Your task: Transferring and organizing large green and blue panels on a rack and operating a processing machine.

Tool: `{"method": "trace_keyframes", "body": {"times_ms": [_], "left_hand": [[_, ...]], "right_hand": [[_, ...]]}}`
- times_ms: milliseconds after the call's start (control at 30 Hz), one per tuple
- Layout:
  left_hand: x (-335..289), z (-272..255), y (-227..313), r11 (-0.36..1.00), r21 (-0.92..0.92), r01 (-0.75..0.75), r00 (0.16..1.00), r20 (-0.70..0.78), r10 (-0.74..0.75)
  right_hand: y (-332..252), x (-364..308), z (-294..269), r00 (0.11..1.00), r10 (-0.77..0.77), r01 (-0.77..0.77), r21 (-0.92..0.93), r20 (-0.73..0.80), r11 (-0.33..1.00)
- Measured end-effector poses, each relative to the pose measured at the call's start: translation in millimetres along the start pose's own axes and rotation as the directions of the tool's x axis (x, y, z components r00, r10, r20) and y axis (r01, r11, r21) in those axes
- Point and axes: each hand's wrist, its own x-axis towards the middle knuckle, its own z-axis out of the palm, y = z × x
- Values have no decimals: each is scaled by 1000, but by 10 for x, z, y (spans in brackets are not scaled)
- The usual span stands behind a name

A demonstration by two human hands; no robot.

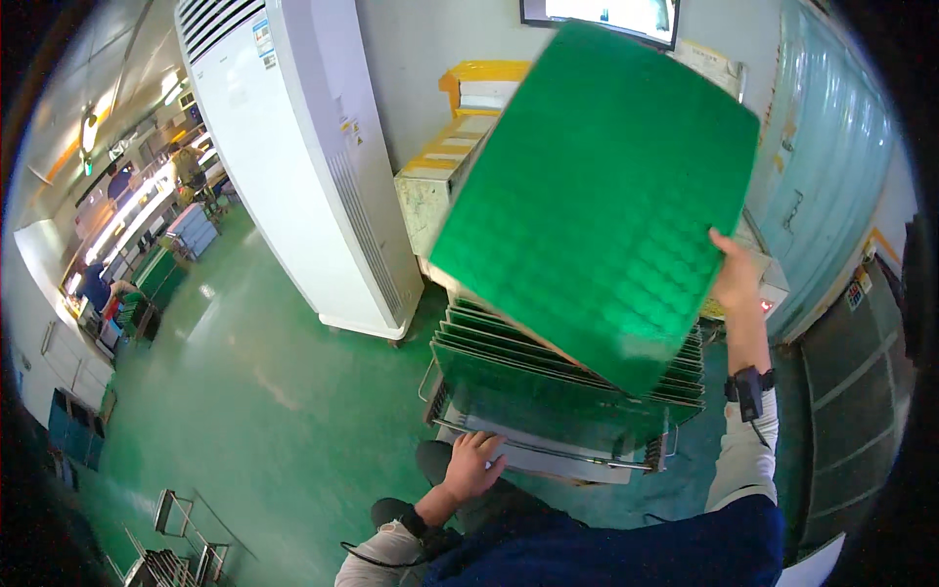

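My right hand [737, 277] grips the right edge of a large green panel [606, 186], which looks like a circuit board sheet. The panel is held up and tilted above a metal rack [548, 448]. Several similar green panels [518, 377] stand on edge in the rack, one behind another. The raised panel hides part of them, and its lower edge is close to their tops; contact cannot be made out. My left hand [473, 468] lies by the rack's front bar near my knee, fingers loosely stretched, with nothing seen in it.
A tall white air conditioner [293, 157] stands to the left. Behind the panel are boxes with yellow tape [430, 176] and a wall screen [626, 15]. A dark framed panel [856, 391] is at right, a metal rack [176, 558] at lower left. People [186, 166] work far left.
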Motion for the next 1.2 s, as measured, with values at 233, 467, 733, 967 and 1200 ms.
{"method": "trace_keyframes", "body": {"times_ms": [233,467,733,967,1200], "left_hand": [[195,-119,93,996,-81,-42,999,-9,41],[563,-341,346,981,-171,-92,996,-7,92],[1277,-593,537,963,-89,-253,949,-215,229],[1876,-416,632,947,-15,-320,926,-215,310],[2421,-29,779,930,-30,-368,928,-76,365]], "right_hand": [[952,299,-297,964,242,-251,76,113,965],[1625,745,-413,956,291,-277,219,-29,936],[1711,940,-352,947,319,-319,172,25,932],[1688,980,-256,939,342,-333,157,-35,930],[1720,1069,-269,938,344,-330,175,-51,928]]}}
